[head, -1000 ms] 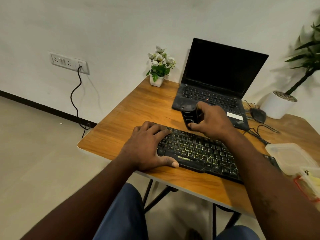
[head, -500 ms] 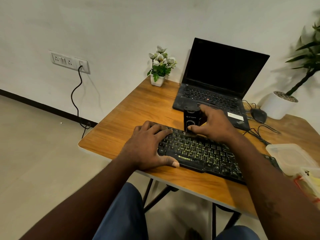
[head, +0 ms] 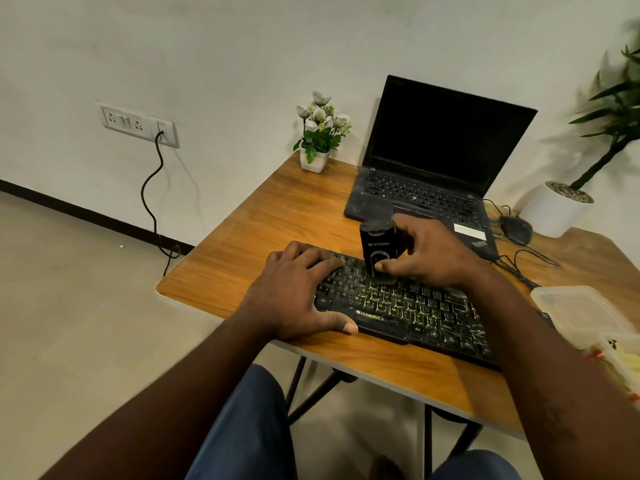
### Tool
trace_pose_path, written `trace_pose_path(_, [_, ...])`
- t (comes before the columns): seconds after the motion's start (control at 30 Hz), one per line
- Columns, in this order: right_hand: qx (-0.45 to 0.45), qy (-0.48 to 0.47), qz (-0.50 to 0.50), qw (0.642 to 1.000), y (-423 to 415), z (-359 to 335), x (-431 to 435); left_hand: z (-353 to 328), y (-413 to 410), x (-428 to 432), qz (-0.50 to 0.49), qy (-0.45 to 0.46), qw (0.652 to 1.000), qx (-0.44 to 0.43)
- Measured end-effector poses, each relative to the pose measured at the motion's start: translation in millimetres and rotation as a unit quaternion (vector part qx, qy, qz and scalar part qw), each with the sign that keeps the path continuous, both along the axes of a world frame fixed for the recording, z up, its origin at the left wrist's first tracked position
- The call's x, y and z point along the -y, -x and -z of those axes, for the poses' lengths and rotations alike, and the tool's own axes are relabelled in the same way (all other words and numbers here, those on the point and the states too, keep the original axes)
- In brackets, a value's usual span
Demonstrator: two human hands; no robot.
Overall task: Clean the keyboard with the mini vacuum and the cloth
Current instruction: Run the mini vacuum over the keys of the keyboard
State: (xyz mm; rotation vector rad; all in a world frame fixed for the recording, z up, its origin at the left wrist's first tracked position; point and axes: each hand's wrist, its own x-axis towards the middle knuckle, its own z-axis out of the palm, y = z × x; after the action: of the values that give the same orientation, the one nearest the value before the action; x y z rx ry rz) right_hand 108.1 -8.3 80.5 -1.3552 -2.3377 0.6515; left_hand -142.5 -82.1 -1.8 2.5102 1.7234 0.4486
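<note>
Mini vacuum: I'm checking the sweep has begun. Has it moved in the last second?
Yes. The mini vacuum, held by the right hand, came down away from the laptop onto the far key rows of the keyboard.

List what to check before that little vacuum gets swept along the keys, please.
1. Keyboard steadied: left hand rests flat on its left end. Ok.
2. Grip: right hand holds the mini vacuum upright. Ok.
3. Contact: its lower tip touches the upper key rows. Ok.
4. Vacuum running: cannot tell.
5. Cloth within reach: not in view, cannot tell.
</note>
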Motion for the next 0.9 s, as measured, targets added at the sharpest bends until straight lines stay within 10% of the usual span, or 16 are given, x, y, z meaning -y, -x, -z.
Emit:
trace_pose_path(0.43, [0.054, -0.122, 0.116, 0.984, 0, 6, -6, -1, 0, 0, 0.004, 0.002, 1.000, 0.006])
trace_pose_path(0.9, [0.013, -0.028, 0.080, 0.996, -10, 9, -7, 0, 0, -1, -0.001, 0.003, 1.000, 0.012])
